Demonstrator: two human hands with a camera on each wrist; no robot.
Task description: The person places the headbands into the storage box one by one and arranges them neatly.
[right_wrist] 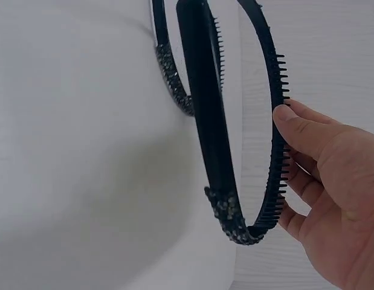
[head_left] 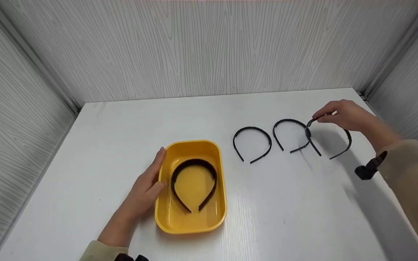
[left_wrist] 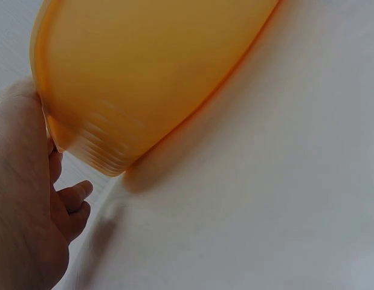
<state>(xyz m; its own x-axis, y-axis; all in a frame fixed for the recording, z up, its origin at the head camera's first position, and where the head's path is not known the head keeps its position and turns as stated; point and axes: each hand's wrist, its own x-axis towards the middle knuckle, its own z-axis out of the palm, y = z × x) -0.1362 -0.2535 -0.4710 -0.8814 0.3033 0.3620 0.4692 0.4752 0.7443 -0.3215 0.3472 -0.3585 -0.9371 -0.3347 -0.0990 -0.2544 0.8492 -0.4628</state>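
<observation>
My left hand (head_left: 144,192) grips the left wall of a yellow plastic tub (head_left: 191,225), its thumb over the rim. Inside the tub lies a thick black headband shape (head_left: 194,163); whether several are stacked there I cannot tell. In the left wrist view the tub's outer wall (left_wrist: 150,72) shows above the table, beside the hand. At the right, my right hand (head_left: 347,114) pinches a black toothed headband (head_left: 348,140) by its curved top. The right wrist view shows sparkly stones on this headband (right_wrist: 214,139), with the thumb pressed against its toothed band.
Two more black headbands lie on the white table: one (head_left: 252,127) right of the tub, the other (head_left: 285,120) farther right, partly overlapped in view by the held one. Pale wood-grain panels (head_left: 209,50) wall the table at the back and sides.
</observation>
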